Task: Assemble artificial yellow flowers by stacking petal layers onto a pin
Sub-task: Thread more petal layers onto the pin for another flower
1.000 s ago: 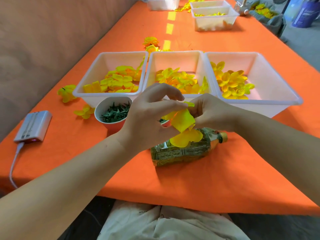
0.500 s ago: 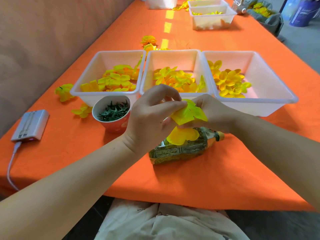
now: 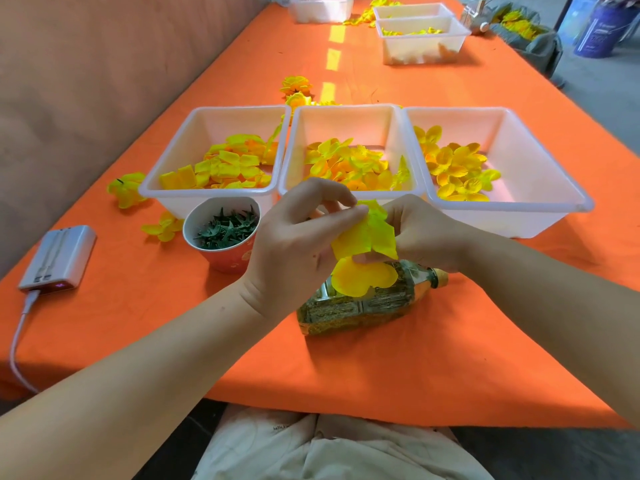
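Right hand (image 3: 426, 233): fingertips buried behind the petal layers (image 3: 367, 237), so the grip point can't be seen. Pin: cannot be made out between the fingers.

Left hand (image 3: 294, 244) covers the right side of the paper cup (image 3: 221, 230). Hand and petals together mask the upper part of the plastic bottle (image 3: 363, 306), and the label is too blurred to read.

Charging cable (image 3: 17, 341) runs off the lower left edge.

Top of frame: white tub (image 3: 318, 8) and blue bucket (image 3: 602, 26) are cut off.

Both forearms leave the frame at its left and right edges.

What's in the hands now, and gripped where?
Both hold one yellow petal stack: the left hand pinches its upper-left edge, the right hand grips its right side. The pin is hidden.
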